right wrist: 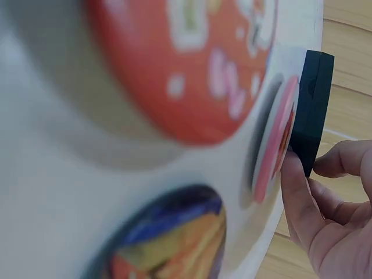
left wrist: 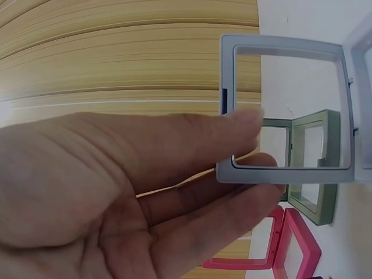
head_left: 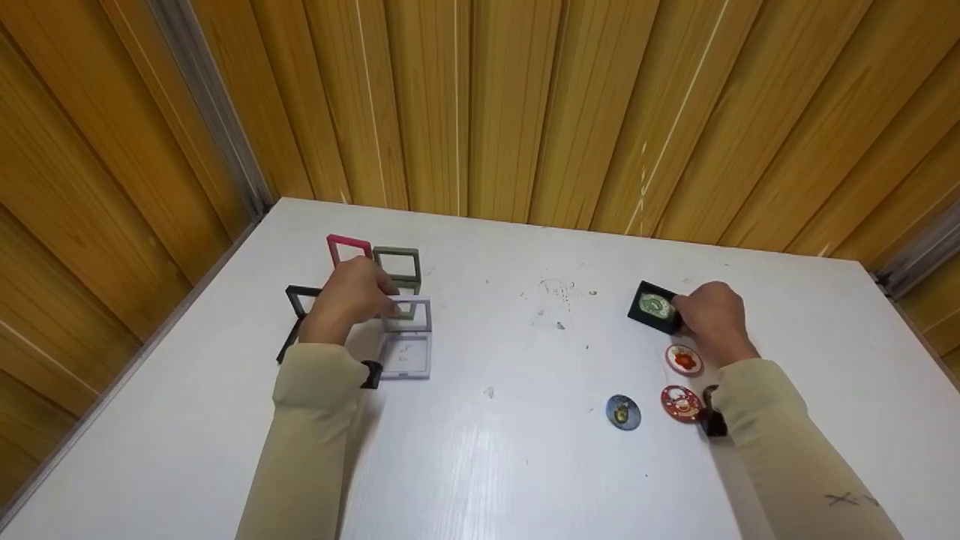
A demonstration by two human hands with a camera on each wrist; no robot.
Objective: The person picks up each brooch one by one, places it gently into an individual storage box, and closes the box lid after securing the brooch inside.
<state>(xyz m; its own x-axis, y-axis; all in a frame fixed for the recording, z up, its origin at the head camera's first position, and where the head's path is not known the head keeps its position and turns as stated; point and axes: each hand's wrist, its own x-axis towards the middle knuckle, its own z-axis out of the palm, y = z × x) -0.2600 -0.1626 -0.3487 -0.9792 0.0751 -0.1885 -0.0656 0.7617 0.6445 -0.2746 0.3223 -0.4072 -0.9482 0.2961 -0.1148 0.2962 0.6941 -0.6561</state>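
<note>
My left hand (head_left: 351, 294) pinches the raised half of a pale lavender hinged frame (head_left: 429, 356); its other half lies flat on the table. In the left wrist view the thumb lies across the edge of this frame (left wrist: 285, 175), with fingers behind it. Over on the right, my right hand (head_left: 712, 319) grips a closed black frame (head_left: 643, 321) by its near right edge. Inside that frame shows a green round badge (head_left: 656, 306). The right wrist view has the black frame (right wrist: 313, 110) edge-on, thumb and fingers at its lower end.
Beyond my left hand stand an opened pink frame (head_left: 349, 241) and an opened green frame (head_left: 397, 250); another black frame (head_left: 291, 298) is left of it. Near my right wrist lie a flower badge (head_left: 684, 360), a red badge (head_left: 681, 403) and a blue badge (head_left: 623, 412).
</note>
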